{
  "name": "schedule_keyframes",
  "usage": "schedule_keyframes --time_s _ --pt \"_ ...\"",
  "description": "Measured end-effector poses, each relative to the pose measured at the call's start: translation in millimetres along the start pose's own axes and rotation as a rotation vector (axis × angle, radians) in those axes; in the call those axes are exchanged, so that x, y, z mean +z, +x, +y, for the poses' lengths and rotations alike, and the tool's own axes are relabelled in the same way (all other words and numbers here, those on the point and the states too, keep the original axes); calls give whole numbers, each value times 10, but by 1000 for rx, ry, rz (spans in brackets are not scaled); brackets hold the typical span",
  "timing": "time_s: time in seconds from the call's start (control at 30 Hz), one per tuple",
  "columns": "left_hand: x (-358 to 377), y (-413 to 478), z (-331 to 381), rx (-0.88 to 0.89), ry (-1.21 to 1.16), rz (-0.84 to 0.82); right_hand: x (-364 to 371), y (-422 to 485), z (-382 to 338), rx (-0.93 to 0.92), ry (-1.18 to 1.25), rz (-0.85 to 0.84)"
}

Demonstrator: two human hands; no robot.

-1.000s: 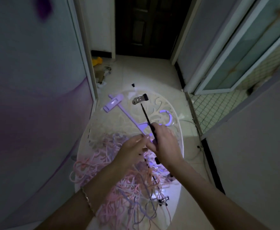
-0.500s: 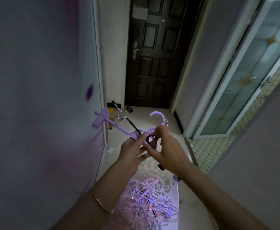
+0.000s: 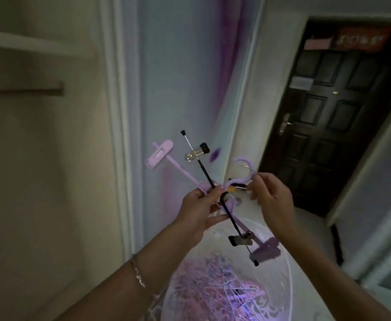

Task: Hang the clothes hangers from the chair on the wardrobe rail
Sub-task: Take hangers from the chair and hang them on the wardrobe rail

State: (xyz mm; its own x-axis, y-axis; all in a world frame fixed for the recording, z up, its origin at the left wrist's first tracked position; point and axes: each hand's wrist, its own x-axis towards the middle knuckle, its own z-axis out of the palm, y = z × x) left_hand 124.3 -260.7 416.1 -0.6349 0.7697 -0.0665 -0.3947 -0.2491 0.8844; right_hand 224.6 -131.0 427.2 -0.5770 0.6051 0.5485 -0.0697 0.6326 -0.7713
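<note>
Hangers (image 3: pixel 265 250), two with clips, held up crossed in mid-air before the wardrobe's sliding door (image 3: pixel 178 89), above the white chair (image 3: pixel 284 288). Lilac hanger (image 3: pixel 183 172) slanting from a flat clip at far left down to another clip at near right. Black hanger (image 3: pixel 203 170), a thin rod with metal clips near each end, laid across it at a steeper tilt. Left hand (image 3: pixel 199 207) wrapped round the spot where the two bars cross, fingers curled tight on both, thumb on top. Right hand (image 3: pixel 272 200) just to the right, apart from the left, thumb and fingertips pinching the foot of the lilac hook. Thin wire hook of the black one close beside; whether pinched too, cannot tell. Thin bracelet (image 3: pixel 139 275) on the left wrist. Down on the chair seat, near and below the hands, a tangled heap (image 3: pixel 213 288) of pink and lilac hangers, clear of the two held ones. At far left, the open wardrobe with a pale shelf and, under it, a dark bar (image 3: pixel 23 91), well apart from both hands. At far right, a dark panelled door (image 3: pixel 328 126), closed.
</note>
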Motion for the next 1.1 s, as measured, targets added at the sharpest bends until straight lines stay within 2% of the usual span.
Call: schedule_keyframes --time_s 0.13,0.17,0.27,0.37,0.47,0.57,0.63,0.73,0.8,0.9,0.93,1.03,1.1 --pt "-370 -732 244 147 -3 143 303 -196 -574 -173 33 -112" --pt "-556 -946 331 215 32 214 481 -271 -766 -192 90 -179" --pt "-828 -1252 475 298 64 286 789 -383 -1052 -170 303 -274" --pt "-1143 -1554 636 355 7 326 1121 -500 -1415 -145 512 -235" --pt "-1497 -1696 795 433 -31 517 1267 -445 -1731 -167 614 -139" --pt "-1809 -1826 898 503 -83 672 1336 -253 -1936 -196 617 -171" --pt "-2025 -1921 885 516 -158 717 1420 -114 -1981 -232 576 -218" --pt "-2429 -2052 745 479 -364 712 1671 62 -1951 -302 421 -304" --pt "-2715 -2082 661 529 -537 704 1958 147 -1897 -336 244 -355" --pt "-3111 -2007 608 558 -616 799 2607 263 -1860 -400 -11 -402" --pt "-3204 -1981 620 564 -613 777 2842 309 -1873 -427 -73 -399" --pt "-3579 -1738 718 559 -595 650 3604 604 -1937 -450 -161 -368" --pt "-3840 -1513 818 556 -612 386 4057 869 -1956 -444 -161 -330"
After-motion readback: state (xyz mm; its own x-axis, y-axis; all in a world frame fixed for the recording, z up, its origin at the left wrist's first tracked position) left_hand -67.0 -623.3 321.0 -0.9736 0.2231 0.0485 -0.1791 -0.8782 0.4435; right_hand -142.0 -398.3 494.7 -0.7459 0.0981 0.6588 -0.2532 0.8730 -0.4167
